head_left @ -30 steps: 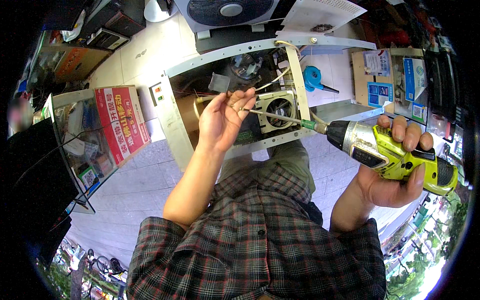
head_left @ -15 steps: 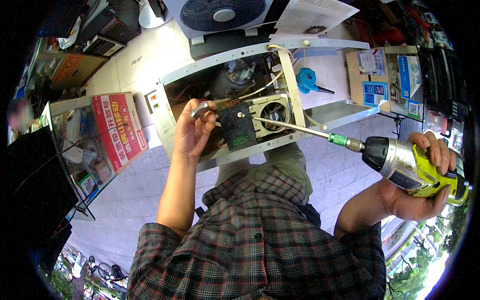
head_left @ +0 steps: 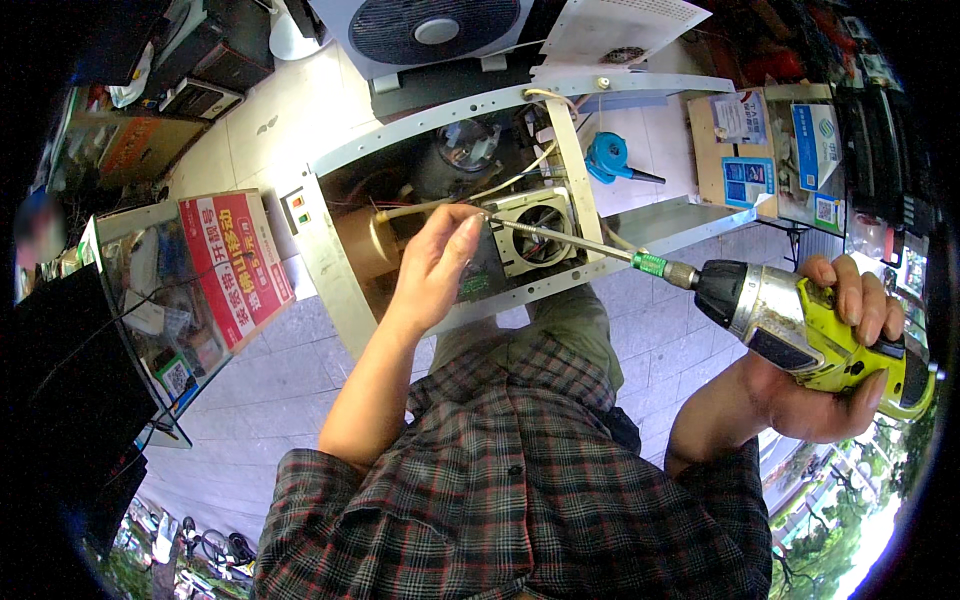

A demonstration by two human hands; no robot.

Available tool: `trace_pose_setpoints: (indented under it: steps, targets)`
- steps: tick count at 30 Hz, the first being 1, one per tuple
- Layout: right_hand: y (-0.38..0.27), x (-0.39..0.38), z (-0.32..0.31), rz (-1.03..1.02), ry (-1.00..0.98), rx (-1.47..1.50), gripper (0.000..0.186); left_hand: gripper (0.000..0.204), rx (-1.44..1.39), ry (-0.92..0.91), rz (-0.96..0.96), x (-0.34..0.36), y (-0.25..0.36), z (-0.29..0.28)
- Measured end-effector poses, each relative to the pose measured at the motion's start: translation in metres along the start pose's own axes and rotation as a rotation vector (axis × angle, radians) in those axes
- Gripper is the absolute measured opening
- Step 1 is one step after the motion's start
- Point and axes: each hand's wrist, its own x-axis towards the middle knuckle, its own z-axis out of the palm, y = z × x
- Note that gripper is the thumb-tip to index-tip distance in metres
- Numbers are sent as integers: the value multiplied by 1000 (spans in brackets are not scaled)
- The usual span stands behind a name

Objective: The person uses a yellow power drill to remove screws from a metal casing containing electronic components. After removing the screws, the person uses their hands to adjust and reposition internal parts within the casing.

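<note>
My right hand (head_left: pixel 835 390) grips a yellow-green and silver cordless drill (head_left: pixel 765 310), its chuck fitted with a long steel extension bit (head_left: pixel 570 238) with a green collar (head_left: pixel 648 265). My left hand (head_left: pixel 440 260) is closed at the far tip of the bit, thumb and fingers together there; whatever small piece they pinch is hidden. Below both is an open metal appliance housing (head_left: pixel 330 260) holding a square cooling fan (head_left: pixel 530 235), pale cables (head_left: pixel 390 215), a round dark component (head_left: pixel 470 140) and a dark box (head_left: pixel 475 280), partly covered by my left hand.
A large louvred unit (head_left: pixel 435 25) and white perforated panel (head_left: pixel 610 35) lie beyond the housing. A blue blower (head_left: pixel 610 155) is on the floor to its right. Glass display cases stand left (head_left: pixel 180 320) and right (head_left: pixel 830 150); a dark speaker-like box (head_left: pixel 225 50) is at upper left.
My left hand swung left with a small dark piece showing, then returned right to the bit's tip. The drill has shifted right and down since the earliest frame.
</note>
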Motion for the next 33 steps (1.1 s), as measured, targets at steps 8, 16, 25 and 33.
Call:
trace_pose_setpoints:
  steps: [8, 16, 25, 33]
  targets:
    - [6, -3, 2, -9, -26, -20, 41, 30, -354, -23, -48, 7, -11, 20]
    - [0, 0, -11, -11, 115, 50, 40, 43, -592, -107, -309, 12, -12, 4]
    - [3, 2, -10, 13, 173, 107, 36, 55, -970, -300, -283, 8, -17, 3]
    - [5, -1, -10, 38, 105, 84, 39, 58, -936, -289, -287, 10, -17, 7]
